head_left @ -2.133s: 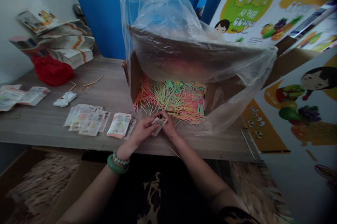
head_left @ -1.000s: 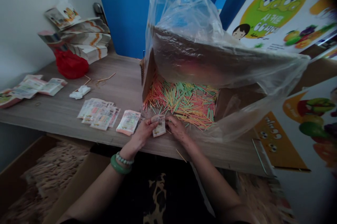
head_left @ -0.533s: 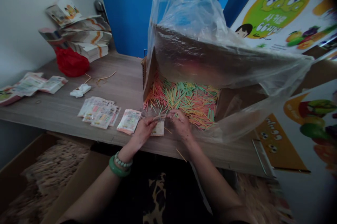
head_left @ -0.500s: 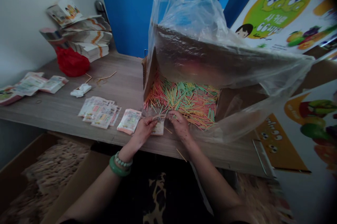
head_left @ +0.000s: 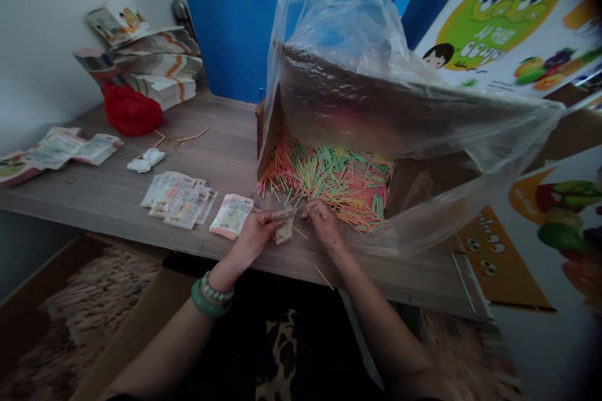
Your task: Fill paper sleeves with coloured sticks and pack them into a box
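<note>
The left hand (head_left: 256, 231) pinches a bag (head_left: 284, 231), its long way pointing from there toward the person (head_left: 277, 351); can't tell the right hand's (head_left: 323, 223) grip.

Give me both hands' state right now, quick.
Left hand: closed, holding a small packet.
Right hand: fingers bent, near the packet; cannot tell whether it is holding anything.

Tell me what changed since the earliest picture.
The left hand, still gripping the small packet, shifted left toward the packet stack; the right hand, earlier close against the packet, drew apart to the right. Whether it holds anything is unclear. The view swung left. The packet stack, loose packets, red bag and colored sticks look unmoved.
</note>
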